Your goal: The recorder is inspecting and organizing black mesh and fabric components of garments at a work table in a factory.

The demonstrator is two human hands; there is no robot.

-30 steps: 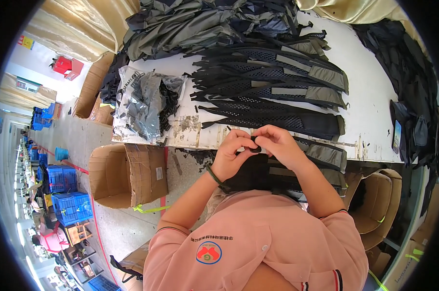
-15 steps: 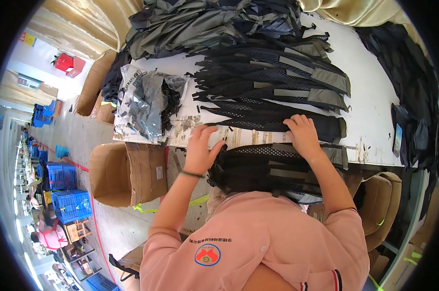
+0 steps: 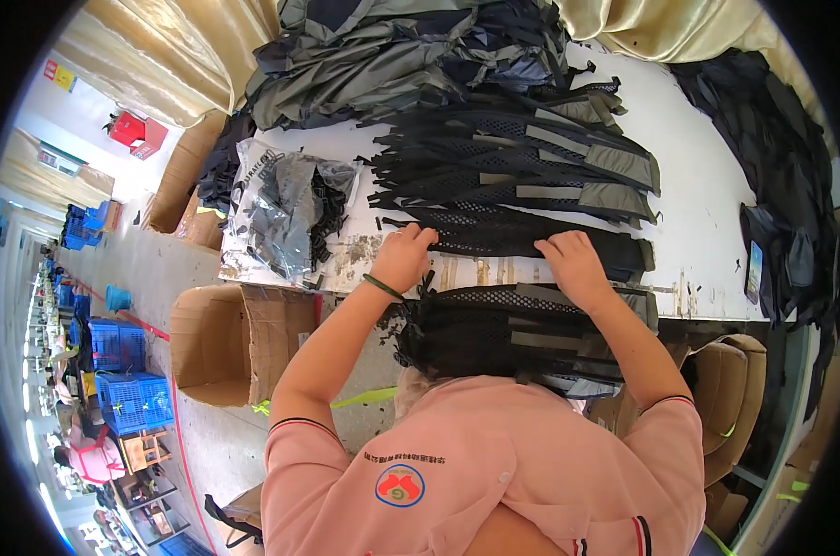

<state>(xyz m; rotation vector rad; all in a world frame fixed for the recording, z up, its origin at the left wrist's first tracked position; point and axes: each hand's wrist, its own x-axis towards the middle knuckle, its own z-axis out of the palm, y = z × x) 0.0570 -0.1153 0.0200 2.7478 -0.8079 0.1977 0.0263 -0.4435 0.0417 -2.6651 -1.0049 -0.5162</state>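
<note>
A black mesh fabric strip (image 3: 485,232) lies lengthwise along the near side of the white table (image 3: 698,269). At its narrow left part, the fingers of my left hand (image 3: 406,257) pinch the near edge. Farther right, my right hand (image 3: 573,266) has its fingertips closed on that same edge. More black mesh strips with grey panels (image 3: 531,153) lie overlapping just beyond it. Across my lap, below both hands, rests a stack of similar mesh pieces (image 3: 494,324). My fingertips are partly hidden against the dark cloth.
A clear plastic bag (image 3: 286,208) with small black pieces sits on the table's left. Grey and black fabric (image 3: 374,69) is heaped at the back. Dark cloth (image 3: 772,167) hangs over the right side. Open cardboard boxes (image 3: 244,343) stand by the table, blue crates (image 3: 134,403) farther left.
My left hand, spread and lifted before, has moved slightly right and closed on the strip's edge. My right hand has shifted a little left and nearer, its fingers gathered on the edge.
</note>
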